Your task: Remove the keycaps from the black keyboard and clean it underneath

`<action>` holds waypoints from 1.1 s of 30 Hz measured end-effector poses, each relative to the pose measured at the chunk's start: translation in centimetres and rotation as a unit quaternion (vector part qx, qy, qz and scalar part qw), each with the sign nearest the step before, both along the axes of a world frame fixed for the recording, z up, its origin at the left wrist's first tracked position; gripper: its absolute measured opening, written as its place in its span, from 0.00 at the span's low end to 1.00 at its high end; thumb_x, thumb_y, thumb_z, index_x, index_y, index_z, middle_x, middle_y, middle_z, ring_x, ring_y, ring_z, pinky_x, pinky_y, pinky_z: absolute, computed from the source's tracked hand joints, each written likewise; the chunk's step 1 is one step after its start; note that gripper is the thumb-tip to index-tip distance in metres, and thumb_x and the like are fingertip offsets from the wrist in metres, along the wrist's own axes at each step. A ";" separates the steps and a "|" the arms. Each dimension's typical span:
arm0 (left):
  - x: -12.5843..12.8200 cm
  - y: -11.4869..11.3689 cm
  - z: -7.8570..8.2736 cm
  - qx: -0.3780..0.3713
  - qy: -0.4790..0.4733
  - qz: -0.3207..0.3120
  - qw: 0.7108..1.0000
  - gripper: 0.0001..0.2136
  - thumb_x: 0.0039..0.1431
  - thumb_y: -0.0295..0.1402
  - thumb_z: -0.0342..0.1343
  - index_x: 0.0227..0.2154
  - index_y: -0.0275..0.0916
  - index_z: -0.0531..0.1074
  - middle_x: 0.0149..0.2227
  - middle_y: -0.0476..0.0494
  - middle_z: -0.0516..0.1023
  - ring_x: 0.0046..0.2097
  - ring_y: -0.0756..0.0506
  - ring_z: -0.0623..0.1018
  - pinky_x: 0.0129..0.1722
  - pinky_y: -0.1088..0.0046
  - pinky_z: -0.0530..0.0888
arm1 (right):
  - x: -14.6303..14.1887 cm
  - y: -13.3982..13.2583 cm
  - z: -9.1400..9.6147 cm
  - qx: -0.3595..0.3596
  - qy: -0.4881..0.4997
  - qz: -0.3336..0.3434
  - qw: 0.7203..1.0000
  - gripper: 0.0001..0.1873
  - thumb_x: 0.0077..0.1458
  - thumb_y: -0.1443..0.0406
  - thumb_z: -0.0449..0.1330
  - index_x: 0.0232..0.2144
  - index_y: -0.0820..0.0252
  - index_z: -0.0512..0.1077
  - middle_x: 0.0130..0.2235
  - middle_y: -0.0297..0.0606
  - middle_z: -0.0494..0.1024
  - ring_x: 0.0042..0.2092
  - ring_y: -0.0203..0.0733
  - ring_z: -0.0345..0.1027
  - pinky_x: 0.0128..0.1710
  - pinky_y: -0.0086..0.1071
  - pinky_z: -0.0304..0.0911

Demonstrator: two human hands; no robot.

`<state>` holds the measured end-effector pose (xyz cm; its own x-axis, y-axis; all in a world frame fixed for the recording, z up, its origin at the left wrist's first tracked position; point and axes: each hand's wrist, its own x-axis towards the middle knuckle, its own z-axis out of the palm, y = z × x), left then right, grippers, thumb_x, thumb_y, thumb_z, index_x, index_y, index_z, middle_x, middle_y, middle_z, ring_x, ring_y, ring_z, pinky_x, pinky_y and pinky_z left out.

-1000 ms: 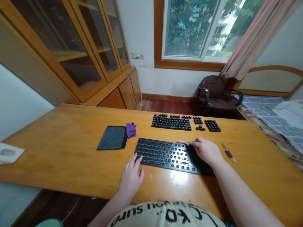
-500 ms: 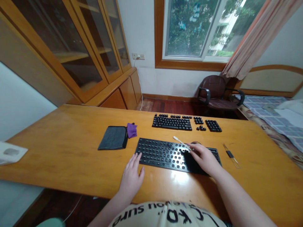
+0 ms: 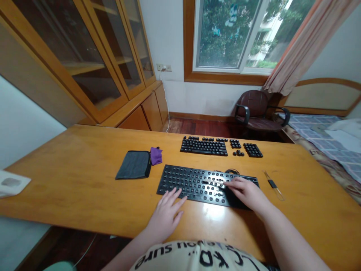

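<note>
A black keyboard (image 3: 186, 180) with its keycaps off lies on the desk before me, bare switches showing. My right hand (image 3: 245, 191) is over its right half, fingers pinched on a thin pale stick (image 3: 217, 182). That stick points left, low across the switches; its far end looks dark, and I cannot make out whether it touches. My left hand (image 3: 166, 210) rests with fingers spread, fingertips on the keyboard's front edge left of centre. The removed black keycaps (image 3: 204, 146) stand in keyboard order behind it.
Left of the keyboard are a dark grey pouch (image 3: 134, 165) and a purple cloth (image 3: 156, 156). A wire keycap puller (image 3: 272, 183) lies to the right. A coiled cable (image 3: 233, 171) sits behind the keyboard. A white object (image 3: 12, 183) is at the desk's left edge.
My left hand has slid right along the keyboard's front edge. The stick has come down from behind the keyboard to over its switches; a dark end now shows where a white one did.
</note>
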<state>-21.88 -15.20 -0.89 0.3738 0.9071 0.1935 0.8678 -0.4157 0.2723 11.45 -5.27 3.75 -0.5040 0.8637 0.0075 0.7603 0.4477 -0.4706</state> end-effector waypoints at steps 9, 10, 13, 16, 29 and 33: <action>0.4 -0.6 -1.1 -0.019 0.036 -0.015 0.999 0.24 0.58 0.31 0.49 0.59 0.49 0.58 0.61 0.46 0.60 0.61 0.37 0.59 0.57 0.48 0.60 | 5.0 -1.3 0.1 -0.043 -0.075 0.010 0.996 0.20 0.57 0.67 0.49 0.47 0.46 0.73 0.37 0.38 0.74 0.37 0.40 0.70 0.38 0.32 0.65; 0.4 -0.6 -1.1 -0.020 0.034 -0.015 0.999 0.24 0.58 0.31 0.48 0.59 0.49 0.58 0.61 0.45 0.60 0.61 0.37 0.59 0.58 0.49 0.60 | 5.0 -1.3 0.3 -0.034 -0.087 0.008 0.996 0.20 0.56 0.67 0.49 0.47 0.45 0.73 0.37 0.38 0.74 0.36 0.40 0.70 0.38 0.32 0.65; 0.4 -0.5 -1.1 -0.021 0.030 -0.016 0.999 0.24 0.59 0.32 0.48 0.59 0.48 0.58 0.61 0.45 0.60 0.61 0.38 0.59 0.58 0.49 0.60 | 4.9 -1.1 0.9 -0.001 -0.128 -0.004 0.992 0.20 0.56 0.66 0.49 0.46 0.43 0.73 0.37 0.37 0.75 0.35 0.39 0.70 0.34 0.30 0.64; 0.4 -0.5 -1.1 -0.026 0.027 -0.018 0.999 0.24 0.59 0.32 0.47 0.59 0.48 0.58 0.61 0.45 0.59 0.62 0.37 0.59 0.57 0.49 0.60 | 3.9 -0.8 1.3 0.016 -0.160 -0.003 0.987 0.19 0.57 0.66 0.49 0.44 0.41 0.74 0.37 0.35 0.75 0.34 0.38 0.70 0.31 0.29 0.63; 0.4 -0.4 -0.5 -0.049 -0.016 -0.011 0.999 0.25 0.57 0.31 0.50 0.58 0.47 0.58 0.61 0.44 0.59 0.62 0.37 0.58 0.58 0.49 0.59 | 2.4 1.8 0.8 -0.038 -0.076 0.063 0.994 0.18 0.58 0.66 0.49 0.44 0.46 0.75 0.35 0.36 0.75 0.37 0.38 0.69 0.37 0.31 0.63; 0.3 -0.3 -0.5 -0.055 -0.021 -0.007 0.998 0.25 0.57 0.31 0.50 0.58 0.47 0.58 0.61 0.45 0.59 0.62 0.37 0.58 0.58 0.48 0.59 | 2.5 2.1 0.1 -0.058 -0.030 0.074 0.995 0.18 0.58 0.66 0.49 0.45 0.49 0.75 0.36 0.38 0.75 0.39 0.39 0.69 0.40 0.32 0.63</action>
